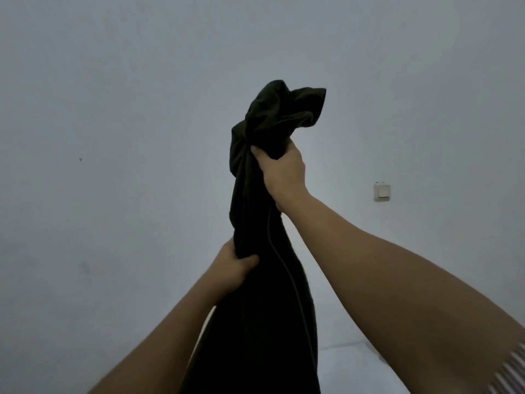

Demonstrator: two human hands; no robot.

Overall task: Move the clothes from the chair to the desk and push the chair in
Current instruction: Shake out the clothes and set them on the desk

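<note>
Gripping dark garment (255,280), right hand (284,172) above, left hand (231,265) below

dim, bluish, even light with soft focus, and wide-angle stretch at the edges.

Garment (272,251): we see plain black, dark enough that its folds barely show; no print.
Wall (113,109): we see flat pale blue-grey, with one small dark speck at left.
Wall switch (382,191): we see off-white.
Striped cloth (511,373): we see grey and white stripes at the lower right corner.
</note>
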